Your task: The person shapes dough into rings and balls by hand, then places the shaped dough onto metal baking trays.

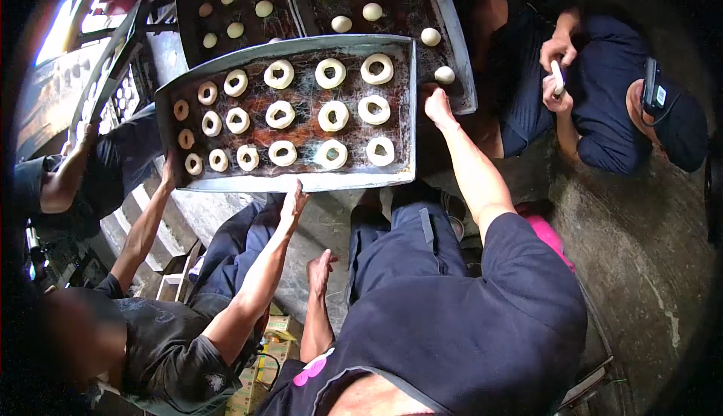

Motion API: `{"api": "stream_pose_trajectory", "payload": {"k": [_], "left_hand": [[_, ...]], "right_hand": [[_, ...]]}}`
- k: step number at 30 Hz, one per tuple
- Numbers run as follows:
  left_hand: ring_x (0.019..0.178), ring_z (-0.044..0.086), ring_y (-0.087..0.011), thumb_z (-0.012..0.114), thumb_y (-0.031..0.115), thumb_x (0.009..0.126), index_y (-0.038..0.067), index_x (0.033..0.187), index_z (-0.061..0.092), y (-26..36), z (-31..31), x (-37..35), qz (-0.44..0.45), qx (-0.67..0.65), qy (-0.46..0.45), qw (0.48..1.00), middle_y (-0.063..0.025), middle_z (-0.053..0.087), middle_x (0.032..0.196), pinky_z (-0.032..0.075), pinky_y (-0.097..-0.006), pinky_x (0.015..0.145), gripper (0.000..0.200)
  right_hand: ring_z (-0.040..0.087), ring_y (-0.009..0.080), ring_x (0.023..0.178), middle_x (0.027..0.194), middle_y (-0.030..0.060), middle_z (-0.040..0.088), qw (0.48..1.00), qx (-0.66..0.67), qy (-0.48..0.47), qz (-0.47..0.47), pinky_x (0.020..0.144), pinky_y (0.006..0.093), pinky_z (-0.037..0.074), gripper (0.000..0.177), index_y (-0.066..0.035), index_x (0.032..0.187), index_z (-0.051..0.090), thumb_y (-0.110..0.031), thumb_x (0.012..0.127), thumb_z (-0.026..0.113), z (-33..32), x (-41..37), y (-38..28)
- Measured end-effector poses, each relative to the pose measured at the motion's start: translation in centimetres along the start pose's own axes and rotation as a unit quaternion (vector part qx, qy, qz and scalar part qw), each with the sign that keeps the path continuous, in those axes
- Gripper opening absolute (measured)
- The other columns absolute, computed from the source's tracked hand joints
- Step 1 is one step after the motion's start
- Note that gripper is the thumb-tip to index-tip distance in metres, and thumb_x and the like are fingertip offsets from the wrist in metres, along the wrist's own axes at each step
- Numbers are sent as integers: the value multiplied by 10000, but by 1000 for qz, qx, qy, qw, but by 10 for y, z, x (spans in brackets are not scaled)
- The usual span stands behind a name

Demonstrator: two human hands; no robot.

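Note:
My right hand [437, 105] is closed at the near right part of a dark baking tray, just below a round dough ball [444, 75]. What its fingers hold is hidden. My left hand [320, 271] hangs low in front of my body, fingers loosely apart and nothing in it. Between my arms and the back trays, a metal baking tray [301, 184] carries rows of dough rings [333, 115]. A co-worker's hands [294, 201] hold that tray by its near edge and left corner.
Two dark trays [392, 1] with dough balls [372, 12] lie behind the ring tray. A person in a cap at right holds a piece of dough [557, 77]. Another person's arm [69, 171] is at far left. Yellow boxes [277, 341] stand on the floor.

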State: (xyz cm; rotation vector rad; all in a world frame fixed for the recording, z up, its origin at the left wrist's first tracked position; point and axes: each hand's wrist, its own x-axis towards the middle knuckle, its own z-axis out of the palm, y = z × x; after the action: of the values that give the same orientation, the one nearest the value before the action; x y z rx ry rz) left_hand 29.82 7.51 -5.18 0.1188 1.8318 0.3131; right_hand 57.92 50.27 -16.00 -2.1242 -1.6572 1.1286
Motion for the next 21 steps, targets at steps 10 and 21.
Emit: {"api": "stream_pose_trajectory", "payload": {"k": [10, 21], "left_hand": [[596, 497, -109, 516, 427, 858, -1, 806, 700, 76, 82, -1, 29, 91, -17, 995, -46, 570, 610, 384, -251, 590, 469], [983, 546, -142, 489, 253, 931, 41, 1217, 515, 278, 337, -4, 173, -205, -188, 945, -73, 576, 1114, 453, -279, 809, 357]], "right_hand": [[527, 353, 1020, 1074, 200, 547, 993, -115, -37, -1, 871, 407, 432, 315, -60, 1029, 558, -225, 766, 616, -3, 84, 53], [564, 119, 785, 878, 55, 600, 950, 260, -142, 97, 670, 247, 468, 238, -20, 972, 569, -179, 807, 637, -167, 36, 118]]}}
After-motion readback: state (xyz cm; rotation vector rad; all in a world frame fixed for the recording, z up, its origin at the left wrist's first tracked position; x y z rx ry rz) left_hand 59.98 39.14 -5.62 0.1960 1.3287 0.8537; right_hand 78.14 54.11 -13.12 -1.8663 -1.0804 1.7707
